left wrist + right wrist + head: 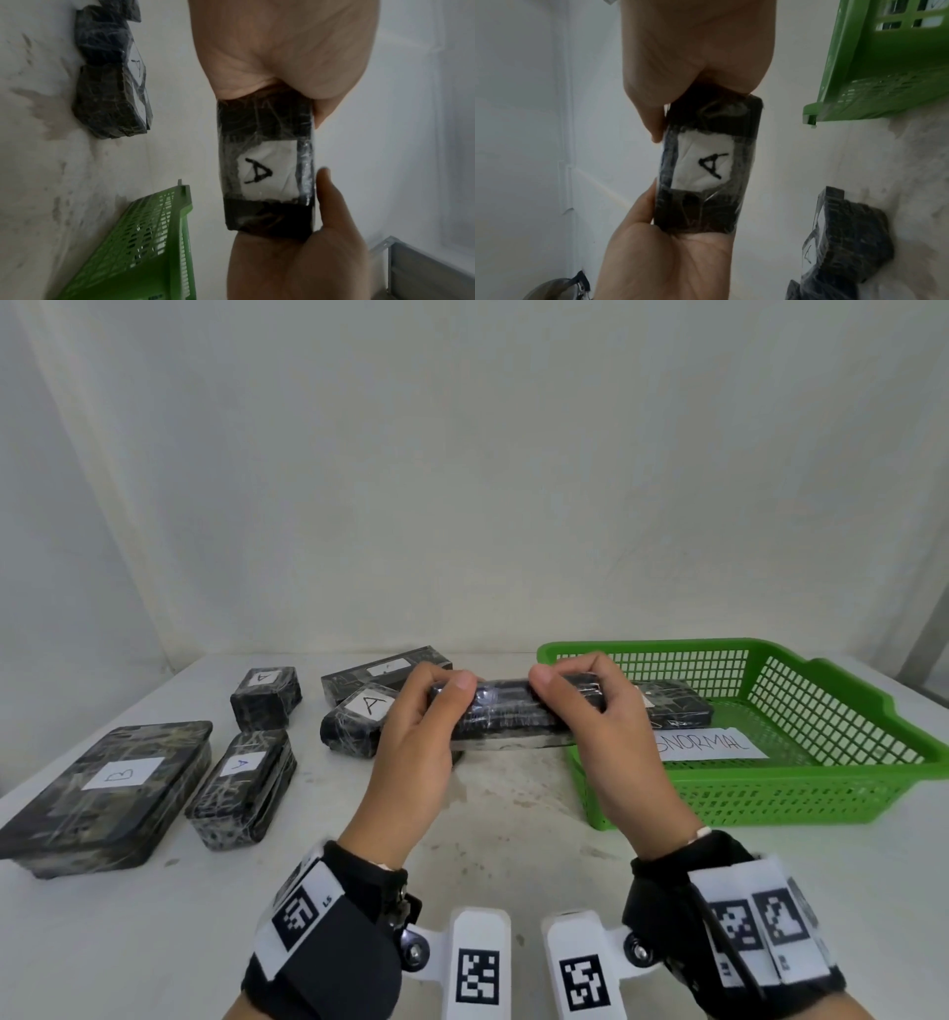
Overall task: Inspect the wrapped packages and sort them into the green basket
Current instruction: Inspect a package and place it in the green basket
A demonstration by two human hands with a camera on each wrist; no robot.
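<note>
- Left hand (411,742) grip and right hand (611,737) grip pinching ends of wrapped package (506,713) labelled A, held above bench (513,814).
- Green basket (821,793) just right, holding one package (672,706) and paper label (714,744).
- Five more packages (241,783) left on bench.

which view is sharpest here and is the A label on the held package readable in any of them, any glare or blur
Head view is sharpest and evenly lit, with glare on the held black plastic-wrapped package, its label turned away. Left wrist view is dim and soft, yet its white paper label reads A. Right wrist view is dim too; the green plastic basket is blurred.
</note>
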